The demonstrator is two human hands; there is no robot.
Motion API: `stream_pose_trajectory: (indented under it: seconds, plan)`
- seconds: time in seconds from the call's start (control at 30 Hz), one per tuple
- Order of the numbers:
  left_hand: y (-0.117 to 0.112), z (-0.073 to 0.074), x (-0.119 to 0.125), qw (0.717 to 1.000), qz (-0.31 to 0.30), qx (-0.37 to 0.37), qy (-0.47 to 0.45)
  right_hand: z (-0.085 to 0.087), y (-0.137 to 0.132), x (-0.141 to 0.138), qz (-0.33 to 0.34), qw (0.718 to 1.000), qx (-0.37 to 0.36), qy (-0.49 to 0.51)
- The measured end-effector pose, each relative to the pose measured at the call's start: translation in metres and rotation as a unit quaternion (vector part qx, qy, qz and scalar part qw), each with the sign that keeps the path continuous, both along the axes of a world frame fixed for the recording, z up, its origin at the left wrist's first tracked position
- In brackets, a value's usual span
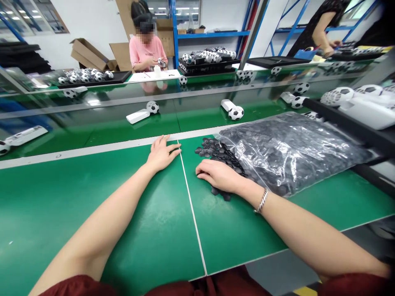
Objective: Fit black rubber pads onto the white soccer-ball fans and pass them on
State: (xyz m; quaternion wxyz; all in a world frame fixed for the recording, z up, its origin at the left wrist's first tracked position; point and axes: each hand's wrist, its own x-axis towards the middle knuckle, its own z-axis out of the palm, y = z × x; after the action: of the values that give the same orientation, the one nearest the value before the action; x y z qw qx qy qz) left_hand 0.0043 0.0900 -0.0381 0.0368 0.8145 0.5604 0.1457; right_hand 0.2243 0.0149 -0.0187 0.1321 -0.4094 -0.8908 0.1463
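Observation:
My left hand (161, 153) lies flat on the green table mat (92, 197), fingers stretched out, holding nothing. My right hand (217, 174) rests palm down, fingers curled, on a heap of small dark plastic pieces (216, 151) spilling from a clear plastic bag (286, 150). What is under its fingers is hidden. A metal bracelet (261, 200) is on my right wrist.
A conveyor belt (92, 127) beyond the mat carries white devices with football-patterned heads (236, 112) (152, 107). A black tray (354, 131) with more of them juts in at right. A person in pink (145, 49) works across the belt; another person (324, 24) stands far right.

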Motion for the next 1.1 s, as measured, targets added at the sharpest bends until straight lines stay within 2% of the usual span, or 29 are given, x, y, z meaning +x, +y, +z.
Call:
stream_pose_trajectory:
  seconds: [0.2,0.67,0.93,1.1]
  plan:
    - [-0.0023,0.0003,-0.0003,0.998,-0.033,0.037,-0.031,0.0002,0.0008,-0.0001,0.006,1.000,-0.002,-0.002]
    - [-0.0006,-0.0007,-0.0049,0.994,-0.081,0.029,-0.062,-0.0012,-0.0010,-0.0007,0.017,1.000,-0.004,-0.001]
    - [-0.0001,0.0003,-0.0049,0.984,-0.156,0.035,-0.076,-0.0031,-0.0017,0.0022,0.020,0.999,-0.015,0.028]
    - [-0.0087,0.0028,0.0023,0.976,-0.199,0.033,-0.080,-0.0050,-0.0009,0.0034,0.031,0.999,-0.009,0.029]
